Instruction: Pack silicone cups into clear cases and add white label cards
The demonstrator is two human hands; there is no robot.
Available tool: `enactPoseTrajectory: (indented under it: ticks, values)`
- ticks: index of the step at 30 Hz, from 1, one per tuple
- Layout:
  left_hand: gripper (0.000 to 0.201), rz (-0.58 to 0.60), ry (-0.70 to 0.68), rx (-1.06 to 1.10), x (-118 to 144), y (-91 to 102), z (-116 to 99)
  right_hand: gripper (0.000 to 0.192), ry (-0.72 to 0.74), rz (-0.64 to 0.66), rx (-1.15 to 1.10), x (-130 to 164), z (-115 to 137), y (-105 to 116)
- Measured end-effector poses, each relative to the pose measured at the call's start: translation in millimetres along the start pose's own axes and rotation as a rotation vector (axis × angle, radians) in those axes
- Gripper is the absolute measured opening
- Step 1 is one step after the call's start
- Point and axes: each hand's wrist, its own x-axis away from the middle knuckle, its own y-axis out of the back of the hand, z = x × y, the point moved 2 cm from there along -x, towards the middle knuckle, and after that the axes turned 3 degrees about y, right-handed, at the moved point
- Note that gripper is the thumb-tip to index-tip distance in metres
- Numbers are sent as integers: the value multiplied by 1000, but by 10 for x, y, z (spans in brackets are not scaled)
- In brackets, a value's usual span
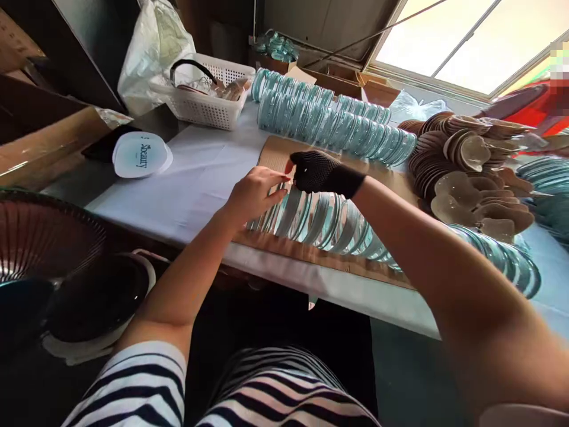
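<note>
A row of round, clear glass-like discs (326, 222) stands on edge along a cardboard sheet (275, 153) in front of me. My left hand (254, 193) is bare and hangs over the row's left end, its thumb and finger drawn toward each other. Touching or almost touching it, my right hand (315, 171) wears a black glove with bare fingertips. Its fingers are curled in a pinch. Whatever small or thin thing lies between the fingertips of both hands is too hard to make out. The discs' far side is partly hidden by my right hand and forearm.
Longer rows of similar discs (333, 127) lie behind the cardboard. Brown flower-shaped pieces (462, 196) are stacked at the right, with more discs (498, 258) beside them. A white basket (208, 110) and a white lettered pad (141, 155) are at the left. A window (448, 41) is behind.
</note>
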Motion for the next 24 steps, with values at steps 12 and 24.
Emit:
enactPoseTrajectory:
  ticks: [12, 24]
  values:
    - [35, 1, -39, -10, -1, 54, 0, 43, -62, -35, 532, 1127, 359, -1680]
    - [48, 106, -168, -232, 5, -125, -616, 33, -209, 107, 352, 523, -479, 271]
